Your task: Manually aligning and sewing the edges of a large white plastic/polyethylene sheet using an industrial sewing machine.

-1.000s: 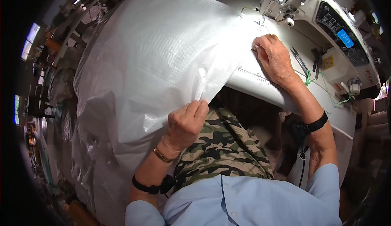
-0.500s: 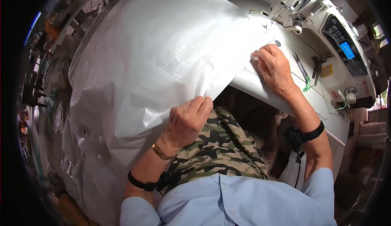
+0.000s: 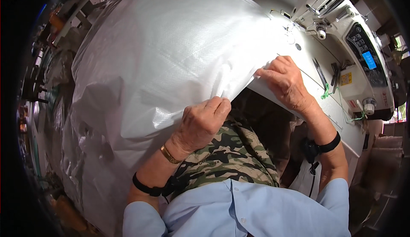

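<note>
A large white woven plastic sheet (image 3: 171,53) spreads over the left and middle of the view, running up to the needle area of a white sewing machine (image 3: 341,32). Near my lap, my left hand (image 3: 203,119) pinches a fold of the sheet's near edge between thumb and fingers. Further along that edge, close to the machine bed, my right hand (image 3: 282,81) has its fingertips closed on the sheet. The fabric between the two hands is gathered into small creases.
Dark tweezers (image 3: 319,71) and green thread (image 3: 326,91) lie on the machine table (image 3: 307,62) right of my right hand. The machine's control panel (image 3: 363,51) has a lit blue display. More crumpled plastic (image 3: 64,104) hangs at the left, beside dark racks.
My right hand has come down and left onto the sheet's edge. My left hand has shifted slightly up and right, still pinching the sheet.
</note>
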Demonstrator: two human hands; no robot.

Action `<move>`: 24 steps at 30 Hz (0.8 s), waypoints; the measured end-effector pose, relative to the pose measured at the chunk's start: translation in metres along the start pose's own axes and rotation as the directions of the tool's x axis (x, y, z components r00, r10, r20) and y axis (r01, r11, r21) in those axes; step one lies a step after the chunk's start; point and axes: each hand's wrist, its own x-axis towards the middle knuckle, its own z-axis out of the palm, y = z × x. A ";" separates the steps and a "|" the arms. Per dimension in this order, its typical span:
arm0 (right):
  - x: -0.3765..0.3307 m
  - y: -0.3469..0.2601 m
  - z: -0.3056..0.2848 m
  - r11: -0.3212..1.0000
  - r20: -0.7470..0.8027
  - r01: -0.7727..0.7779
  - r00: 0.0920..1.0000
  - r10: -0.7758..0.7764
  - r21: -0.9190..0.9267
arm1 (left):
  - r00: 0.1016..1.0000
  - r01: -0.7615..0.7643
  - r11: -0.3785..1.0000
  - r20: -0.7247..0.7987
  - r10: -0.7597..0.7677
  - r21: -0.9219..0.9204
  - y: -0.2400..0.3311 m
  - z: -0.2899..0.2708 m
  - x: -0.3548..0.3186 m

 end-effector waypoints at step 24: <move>0.016 0.059 -0.033 0.954 0.231 -0.178 0.944 0.234 -0.241 | 0.996 0.032 0.997 0.076 -0.038 0.073 0.010 -0.008 0.007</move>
